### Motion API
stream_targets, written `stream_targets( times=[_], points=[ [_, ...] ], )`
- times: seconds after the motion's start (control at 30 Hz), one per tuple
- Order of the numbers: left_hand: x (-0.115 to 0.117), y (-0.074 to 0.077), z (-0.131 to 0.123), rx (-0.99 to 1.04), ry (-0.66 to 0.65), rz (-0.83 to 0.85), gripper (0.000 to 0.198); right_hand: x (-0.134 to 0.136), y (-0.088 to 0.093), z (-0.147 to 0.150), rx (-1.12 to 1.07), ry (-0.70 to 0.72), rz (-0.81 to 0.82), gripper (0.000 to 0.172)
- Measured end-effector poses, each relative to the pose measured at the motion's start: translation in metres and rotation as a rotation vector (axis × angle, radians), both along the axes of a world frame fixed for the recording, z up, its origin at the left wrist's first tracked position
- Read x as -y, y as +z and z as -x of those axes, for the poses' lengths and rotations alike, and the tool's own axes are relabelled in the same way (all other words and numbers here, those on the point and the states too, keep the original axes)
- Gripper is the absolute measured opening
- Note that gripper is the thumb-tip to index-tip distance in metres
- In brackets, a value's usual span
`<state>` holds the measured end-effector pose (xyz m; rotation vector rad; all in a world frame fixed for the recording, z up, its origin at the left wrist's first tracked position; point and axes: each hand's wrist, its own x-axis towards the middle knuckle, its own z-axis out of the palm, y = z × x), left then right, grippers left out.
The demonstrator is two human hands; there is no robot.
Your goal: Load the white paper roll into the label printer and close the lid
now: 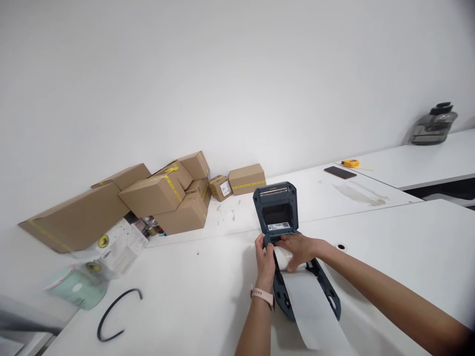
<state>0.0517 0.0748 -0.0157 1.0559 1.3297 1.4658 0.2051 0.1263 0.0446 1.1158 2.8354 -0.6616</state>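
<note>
A dark blue label printer (276, 210) stands open on the white table (389, 247), its lid tilted back. A white paper roll (282, 257) lies in its bay, and a long white strip (311, 309) runs out toward me over the base. My left hand (264, 259), with a pink watch on the wrist, grips the left side of the printer and roll. My right hand (299, 249) lies over the roll, fingers curled down on it.
A heap of cardboard boxes (156, 198) with yellow tape sits at the back left against the wall. A green tape roll (79, 287) and a black cable (115, 314) lie near left. A phone (340, 172), a yellow tape measure (351, 162) and a grey machine (433, 124) are at the right.
</note>
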Motion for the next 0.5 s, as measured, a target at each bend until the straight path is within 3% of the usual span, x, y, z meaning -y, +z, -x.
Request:
stream_targets(
  times=[0.17,0.23,0.3,0.33,0.43,0.5],
  points=[
    [0.005,0.011,0.001,-0.038,-0.012,-0.005,0.043,0.010,0.008,-0.003,-0.004,-0.036,0.005,0.089],
    [0.019,0.015,0.001,-0.056,-0.024,0.007,0.047,0.014,0.022,-0.008,-0.118,-0.030,-0.006,0.075],
    [0.041,0.014,0.001,-0.049,-0.032,0.044,0.057,0.018,0.041,-0.016,-0.286,-0.038,-0.034,0.048],
    [0.056,0.011,0.000,-0.034,-0.031,0.086,0.065,0.018,0.053,-0.019,-0.402,-0.081,-0.088,0.040],
    [0.107,-0.011,-0.002,0.173,0.038,0.275,0.083,0.010,0.089,-0.026,-0.785,-0.363,-0.425,0.043],
    [0.140,-0.030,-0.004,0.280,0.163,0.311,0.087,-0.004,0.109,-0.025,-0.946,-0.516,-0.593,0.042]
  ],
)
